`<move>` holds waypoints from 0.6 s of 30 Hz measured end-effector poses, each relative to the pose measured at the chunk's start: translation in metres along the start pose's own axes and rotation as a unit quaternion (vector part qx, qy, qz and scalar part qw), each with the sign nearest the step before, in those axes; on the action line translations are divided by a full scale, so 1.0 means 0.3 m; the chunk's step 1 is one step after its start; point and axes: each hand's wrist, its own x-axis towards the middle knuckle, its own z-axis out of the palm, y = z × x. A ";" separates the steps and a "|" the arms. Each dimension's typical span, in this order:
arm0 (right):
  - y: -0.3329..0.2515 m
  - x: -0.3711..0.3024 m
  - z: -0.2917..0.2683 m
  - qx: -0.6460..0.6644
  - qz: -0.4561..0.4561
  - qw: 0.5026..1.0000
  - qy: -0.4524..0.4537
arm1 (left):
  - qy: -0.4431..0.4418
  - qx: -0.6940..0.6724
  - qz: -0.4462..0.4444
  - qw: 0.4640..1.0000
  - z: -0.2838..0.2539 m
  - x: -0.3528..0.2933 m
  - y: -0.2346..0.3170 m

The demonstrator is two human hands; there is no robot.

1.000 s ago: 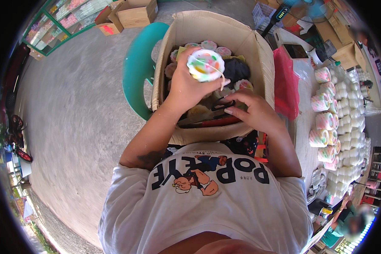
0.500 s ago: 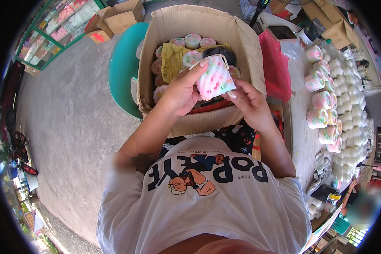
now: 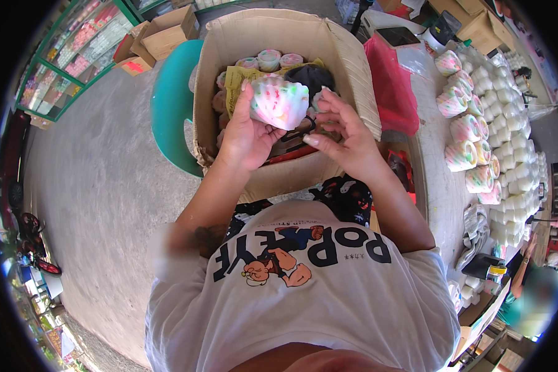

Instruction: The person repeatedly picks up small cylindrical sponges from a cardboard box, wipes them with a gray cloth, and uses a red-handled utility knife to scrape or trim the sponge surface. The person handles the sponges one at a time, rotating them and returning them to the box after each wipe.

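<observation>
Above a cardboard box, my left hand grips a white, wax-like cup-shaped piece flecked with pink and green. The thumb lies along its left side, with the fingers underneath. Just to the right of it, my right hand is open, its fingers spread and apart from the piece. Inside the box are several similar speckled pieces, a yellow printed sheet and a dark bundle. The held piece and my hands hide part of the contents.
A teal chair stands left of the box. On the right, a table bears speckled pieces, stacked white pieces and a phone. A pink bag hangs beside the box. Another person is at the lower right.
My right hand has let go of the speckled piece and drawn away to the right with its fingers spread. The piece has turned in my left hand, and the whole view has shifted slightly.
</observation>
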 end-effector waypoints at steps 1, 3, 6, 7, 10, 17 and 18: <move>-0.017 0.008 0.019 -0.016 -0.016 1.000 0.004 | -0.012 0.001 -0.024 1.000 -0.001 -0.002 -0.005; -0.020 0.023 0.039 0.008 0.003 1.000 -0.022 | -0.038 0.005 -0.070 0.997 0.000 0.000 -0.011; 0.013 0.049 0.042 0.042 0.018 0.999 -0.017 | -0.022 0.047 -0.017 0.999 0.022 -0.015 -0.022; 0.019 0.045 0.036 0.033 0.032 0.999 -0.014 | -0.067 0.052 -0.004 0.996 0.006 -0.011 -0.007; 0.021 0.023 0.029 0.112 0.003 0.994 0.007 | -0.054 0.122 0.065 0.989 0.030 0.005 -0.012; -0.051 -0.067 -0.156 -0.210 -0.058 0.948 0.232 | -0.309 0.451 0.208 0.811 0.323 0.063 -0.054; -0.036 -0.096 -0.185 -0.179 -0.058 0.946 0.263 | -0.344 0.434 0.179 0.813 0.361 0.063 -0.075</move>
